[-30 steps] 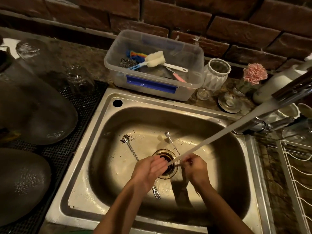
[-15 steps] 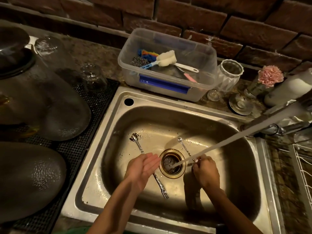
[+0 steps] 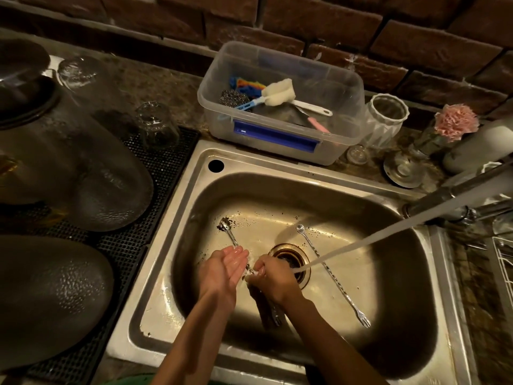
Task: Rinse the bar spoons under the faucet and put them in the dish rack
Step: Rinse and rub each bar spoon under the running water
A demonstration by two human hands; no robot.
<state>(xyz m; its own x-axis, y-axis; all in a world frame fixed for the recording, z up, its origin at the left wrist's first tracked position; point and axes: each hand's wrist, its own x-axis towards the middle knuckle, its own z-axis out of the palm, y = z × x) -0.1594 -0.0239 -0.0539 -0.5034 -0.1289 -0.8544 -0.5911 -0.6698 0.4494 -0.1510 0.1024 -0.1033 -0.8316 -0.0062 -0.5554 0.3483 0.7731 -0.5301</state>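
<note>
Two twisted-shaft bar spoons lie in the steel sink [image 3: 177, 218]. The left bar spoon [image 3: 231, 238] has a dirty bowl, and its shaft runs down between my hands. The right bar spoon [image 3: 333, 276] lies free beside the drain [image 3: 290, 257]. My left hand [image 3: 224, 266] is open, palm turned up, just left of the left spoon's shaft. My right hand [image 3: 273, 277] has its fingers curled round that shaft, and the water stream [image 3: 388, 232] from the faucet [image 3: 444, 195] lands on it. The white wire dish rack [image 3: 503, 259] shows at the right edge.
A clear tub [image 3: 280, 107] of sponges and brushes stands behind the sink. To its right are a white ribbed jar [image 3: 385, 118] and a pink flower [image 3: 455, 122]. Upturned glassware and dark domed lids sit on the black mat [image 3: 155, 173] at left.
My right hand has moved left across the drain, off the right spoon and onto the left spoon's shaft. The right spoon now lies fully in view. My left hand stays open.
</note>
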